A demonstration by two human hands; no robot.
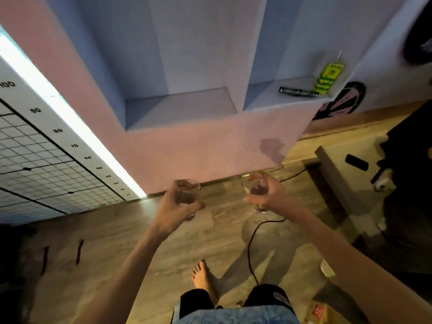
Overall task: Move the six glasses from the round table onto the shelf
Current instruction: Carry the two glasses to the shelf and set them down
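My left hand (173,208) is wrapped around a clear glass (188,195), held upright in front of me. My right hand (268,195) grips a second clear glass (256,191) at about the same height. Both glasses hang over the wooden floor, below and short of the shelf (180,108), a pale recessed unit with two open compartments. The left compartment holds nothing that I can see. The round table is out of view.
The right compartment (275,92) holds dark spectacles (298,91) and a green card (328,77). A black cable (251,242) snakes over the floor. A grey low platform (336,174) and dark equipment stand at the right. A gridded measuring board (46,155) leans at the left.
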